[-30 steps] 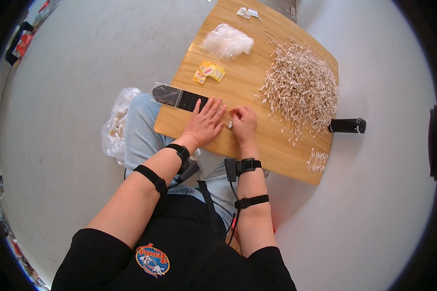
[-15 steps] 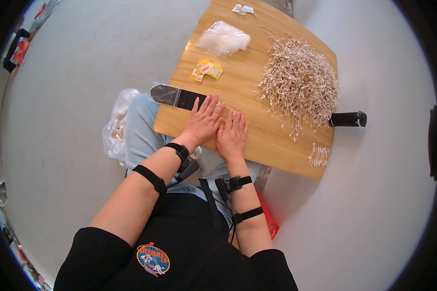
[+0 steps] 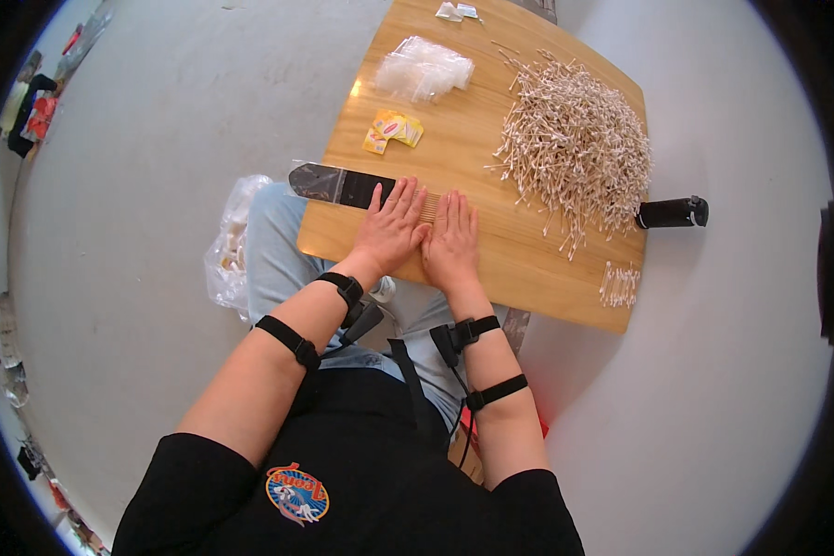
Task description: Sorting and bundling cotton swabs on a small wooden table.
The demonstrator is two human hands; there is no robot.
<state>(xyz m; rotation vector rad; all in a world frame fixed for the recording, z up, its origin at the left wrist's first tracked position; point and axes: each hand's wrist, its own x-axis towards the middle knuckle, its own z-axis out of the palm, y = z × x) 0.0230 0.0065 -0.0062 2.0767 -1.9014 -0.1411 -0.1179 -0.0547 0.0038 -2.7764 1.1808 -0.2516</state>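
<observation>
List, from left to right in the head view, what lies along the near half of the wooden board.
Clear plastic bag beside the board → black flat strip → left hand → right hand → small bundle of cotton swabs → black cylinder at the board's right edge.

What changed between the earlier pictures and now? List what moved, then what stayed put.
The right hand opened from a pinch at the board's near edge and now lies flat, palm down, beside the left hand, over a small row of thin sticks that shows between them. The left hand stayed flat. The big heap of cotton swabs, clear plastic bags, yellow packets and wooden board kept their places.
</observation>
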